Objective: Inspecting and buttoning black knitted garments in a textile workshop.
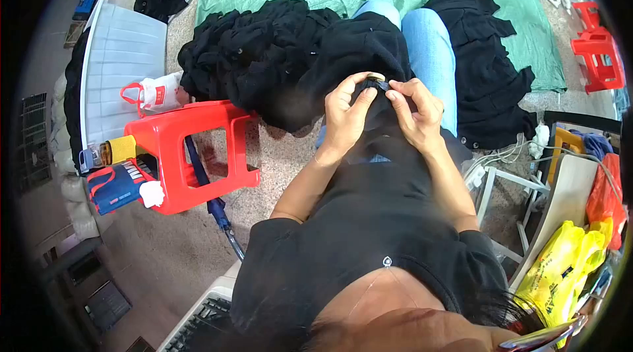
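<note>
A black garment (362,45) lies over my lap, between and across my knees in blue jeans. My left hand (346,114) pinches a small bunched part of it between thumb and forefinger. A small dark, shiny piece with a gold-coloured edge (376,79) shows at the fingertips; I cannot make out exactly what it is. From the other side, my right hand (419,113) is closed at the fingertips on the same bunched part. Both hands are close together above my lap, nearly touching.
A heap of black garments (257,48) lies to the left, with another black garment (478,65) on the green sheet (534,42) at right. A red stool (175,160) and grey bin (125,62) stand left. A yellow bag (560,273) sits at the lower right.
</note>
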Tool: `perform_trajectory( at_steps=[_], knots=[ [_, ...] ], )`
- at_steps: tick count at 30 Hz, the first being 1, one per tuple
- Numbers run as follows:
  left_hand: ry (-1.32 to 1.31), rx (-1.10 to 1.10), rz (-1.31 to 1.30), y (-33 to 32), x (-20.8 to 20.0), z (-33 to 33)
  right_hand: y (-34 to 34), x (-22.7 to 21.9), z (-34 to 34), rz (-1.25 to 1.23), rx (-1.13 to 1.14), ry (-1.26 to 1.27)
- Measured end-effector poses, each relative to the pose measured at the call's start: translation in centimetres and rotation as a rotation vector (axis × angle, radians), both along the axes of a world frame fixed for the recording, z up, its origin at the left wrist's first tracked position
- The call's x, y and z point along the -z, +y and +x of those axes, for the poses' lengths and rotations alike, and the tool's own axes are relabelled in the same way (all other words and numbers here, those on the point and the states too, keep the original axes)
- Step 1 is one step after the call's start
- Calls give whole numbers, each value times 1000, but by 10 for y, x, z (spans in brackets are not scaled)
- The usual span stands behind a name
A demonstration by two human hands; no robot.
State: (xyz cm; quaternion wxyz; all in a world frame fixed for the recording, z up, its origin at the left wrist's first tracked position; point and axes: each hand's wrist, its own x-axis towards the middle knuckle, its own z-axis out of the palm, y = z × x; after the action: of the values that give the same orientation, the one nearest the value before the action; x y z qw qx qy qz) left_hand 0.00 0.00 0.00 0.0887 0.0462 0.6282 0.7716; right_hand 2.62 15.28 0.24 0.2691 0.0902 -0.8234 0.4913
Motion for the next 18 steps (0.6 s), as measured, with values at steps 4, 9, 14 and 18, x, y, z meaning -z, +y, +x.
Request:
perform_trajectory(
  at_steps=[4, 9, 14, 18],
  knots=[
    [52, -9, -32, 4, -1, 2, -1, -2, 0, -6, 13, 14],
    [51, -12, -42, 4, 0, 3, -2, -3, 1, 47, 48, 26],
    [162, -67, -169, 4, -3, 2, 1, 0, 2, 37, 65, 80],
    [198, -75, -212, 5, -6, 4, 1, -3, 3, 57, 38, 80]
  ],
)
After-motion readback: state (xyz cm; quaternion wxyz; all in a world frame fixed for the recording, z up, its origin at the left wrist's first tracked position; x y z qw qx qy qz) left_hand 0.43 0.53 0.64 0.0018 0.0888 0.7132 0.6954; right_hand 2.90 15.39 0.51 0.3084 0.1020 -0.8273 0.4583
